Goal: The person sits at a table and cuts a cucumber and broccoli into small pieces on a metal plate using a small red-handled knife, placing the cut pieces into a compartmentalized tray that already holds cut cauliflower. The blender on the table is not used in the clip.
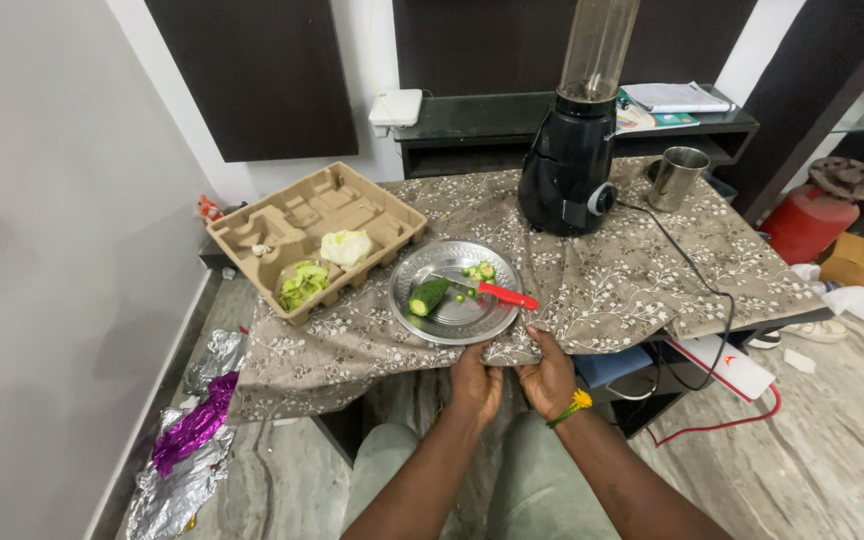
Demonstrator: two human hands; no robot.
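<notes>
My left hand (pixel 475 378) and my right hand (pixel 548 375) both grip the near edge of the patterned tablecloth (pixel 592 290) just below a round steel plate (pixel 452 325). On the plate lie a piece of cucumber (pixel 428 296), a few small cucumber slices (pixel 480 271) and a red-handled knife (pixel 505 294). A yellow and green band is on my right wrist.
A cardboard tray (pixel 252 235) with cabbage and green peelings sits left of the plate. A black blender (pixel 574 150) and a steel mug (pixel 678 176) stand at the back, with a cable trailing off the right edge. Foil and purple wrap lie on the floor at left.
</notes>
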